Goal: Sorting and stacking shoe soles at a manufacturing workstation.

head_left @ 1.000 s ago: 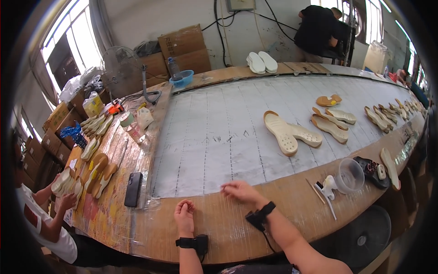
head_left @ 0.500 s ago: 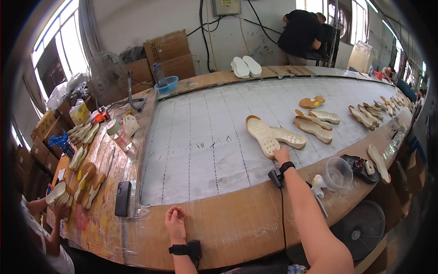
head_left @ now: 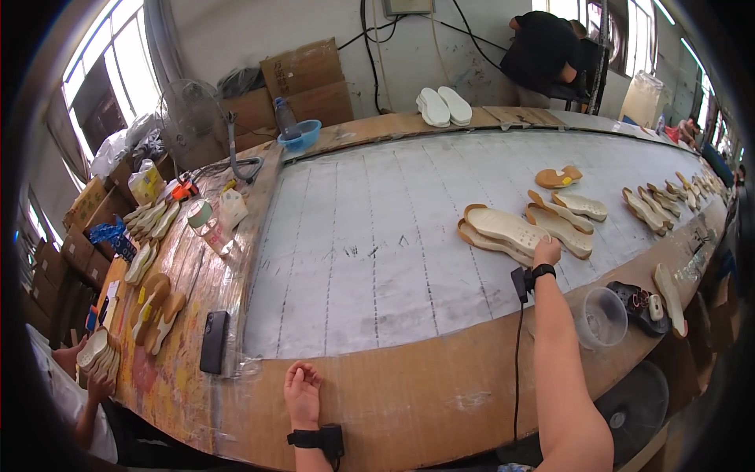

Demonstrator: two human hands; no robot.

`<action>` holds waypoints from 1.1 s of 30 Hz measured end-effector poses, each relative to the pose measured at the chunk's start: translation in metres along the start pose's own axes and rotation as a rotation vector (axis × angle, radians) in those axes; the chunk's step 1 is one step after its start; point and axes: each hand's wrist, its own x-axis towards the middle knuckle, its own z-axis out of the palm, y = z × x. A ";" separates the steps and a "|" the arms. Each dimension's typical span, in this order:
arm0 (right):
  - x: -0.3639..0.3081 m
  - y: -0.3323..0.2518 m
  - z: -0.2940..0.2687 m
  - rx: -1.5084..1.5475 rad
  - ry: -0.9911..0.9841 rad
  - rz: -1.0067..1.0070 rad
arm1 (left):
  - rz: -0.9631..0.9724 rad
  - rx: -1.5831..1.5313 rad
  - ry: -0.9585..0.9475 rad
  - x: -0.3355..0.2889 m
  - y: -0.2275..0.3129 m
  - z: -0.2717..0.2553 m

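Note:
My right hand (head_left: 548,250) is closed on one end of a cream shoe sole (head_left: 507,226) with a brown rim. That sole lies over another sole (head_left: 486,241), which shows only along its near side. Just beyond my fingers are more cream and brown soles, among them a larger sole (head_left: 560,228), a smaller sole (head_left: 580,206) and a sole turned brown side up (head_left: 558,177). My left hand (head_left: 303,391) rests palm up at the table's near edge, fingers loosely curled and slightly apart, nothing in it. Black straps with small boxes sit on both wrists.
A clear plastic tub (head_left: 604,316) and a black shoe-like item (head_left: 635,307) stand at the near right. On the left are a phone (head_left: 213,342), a bottle (head_left: 211,228) and several soles. A co-worker's hand (head_left: 100,385) holds stacked soles. White soles (head_left: 444,106) lie at the back.
My right hand has moved right with the sole, turning it from slanting across the other sole to lying nearly along it. My left hand has barely moved. The whole view has shifted slightly.

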 end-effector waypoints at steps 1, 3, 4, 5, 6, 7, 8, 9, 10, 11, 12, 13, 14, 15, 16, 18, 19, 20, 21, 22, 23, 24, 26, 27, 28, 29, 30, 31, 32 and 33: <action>-0.003 -0.002 0.004 -0.063 0.023 -0.062 | -0.012 -0.020 0.004 0.000 0.002 0.001; -0.025 -0.029 -0.015 -0.243 0.037 -0.107 | -0.007 -0.014 0.011 -0.002 0.006 0.002; -0.031 -0.038 -0.024 -0.421 0.066 -0.154 | -0.005 -0.015 0.006 -0.003 0.008 0.003; -0.018 -0.023 -0.021 -0.422 0.077 -0.153 | -0.009 -0.021 -0.003 -0.003 0.007 0.005; 0.007 0.006 -0.013 -0.241 0.004 -0.100 | -0.022 -0.038 -0.019 -0.001 0.002 0.009; 0.020 0.023 -0.006 -0.070 -0.077 -0.057 | -0.039 -0.061 -0.023 0.003 -0.007 0.007; 0.013 0.022 -0.005 -0.063 -0.090 -0.065 | -0.026 -0.062 -0.012 0.001 -0.004 0.006; 0.004 0.020 -0.003 0.072 -0.141 -0.034 | -0.029 -0.059 -0.019 -0.001 0.000 0.005; -0.003 0.016 -0.001 0.208 -0.193 -0.004 | -0.030 -0.057 -0.026 -0.003 0.002 0.003; -0.002 0.016 -0.003 0.233 -0.254 0.027 | -0.020 -0.059 -0.023 -0.006 0.004 0.000; 0.000 0.018 0.000 0.242 -0.256 0.017 | -0.026 -0.072 -0.031 -0.006 0.003 0.000; 0.000 0.021 0.005 0.037 -0.223 0.006 | -0.032 -0.084 -0.038 -0.006 0.001 0.000; -0.008 0.014 0.010 -0.163 -0.199 -0.010 | -0.008 -0.087 -0.030 -0.007 0.003 -0.003; -0.016 0.010 0.013 -0.125 -0.248 0.021 | -0.010 -0.092 -0.014 -0.009 0.004 -0.006; -0.023 0.007 0.013 0.010 -0.325 0.104 | -0.013 -0.097 0.003 -0.011 0.005 -0.009; 0.053 0.059 0.000 -0.132 -0.634 -0.131 | -0.068 -0.128 -0.079 0.001 -0.012 0.016; 0.030 0.043 0.009 -0.122 -0.673 -0.140 | -0.068 -0.117 -0.064 0.000 -0.008 0.011; -0.007 0.011 0.007 0.147 -0.826 0.100 | -0.034 -0.106 -0.023 -0.006 0.002 -0.001; -0.033 -0.017 -0.004 0.405 -0.931 0.354 | -0.016 -0.103 -0.026 -0.009 0.007 -0.006; -0.038 -0.025 -0.010 0.379 -1.019 0.376 | -0.021 -0.107 -0.054 -0.007 0.003 -0.002; -0.039 -0.028 -0.012 0.348 -1.106 0.397 | -0.026 -0.105 -0.052 -0.004 -0.002 0.002; -0.043 -0.020 -0.005 0.492 -1.148 0.441 | -0.042 -0.113 -0.064 -0.001 -0.005 0.007; -0.115 -0.066 -0.023 0.628 -1.125 0.673 | 0.002 -0.052 -0.022 -0.006 0.002 -0.003; -0.132 -0.083 -0.039 0.614 -1.207 0.819 | 0.007 -0.033 -0.012 -0.008 0.005 0.002; -0.088 -0.009 -0.014 0.591 -1.631 -0.043 | -0.026 -0.048 -0.063 0.000 -0.007 0.022; -0.162 -0.080 -0.037 0.682 -1.238 1.000 | 0.025 0.043 -0.024 -0.006 0.001 0.001; -0.168 -0.066 -0.040 0.810 -1.404 0.867 | 0.039 0.112 -0.052 -0.006 -0.007 0.008; -0.194 -0.078 -0.059 0.864 -1.501 0.866 | 0.016 0.213 -0.033 -0.008 -0.006 0.008; -0.209 -0.068 -0.065 0.919 -1.568 0.880 | 0.026 0.206 -0.020 -0.011 -0.008 0.017; -0.233 -0.078 -0.090 0.920 -1.624 0.769 | 0.049 0.334 -0.051 -0.016 -0.008 0.025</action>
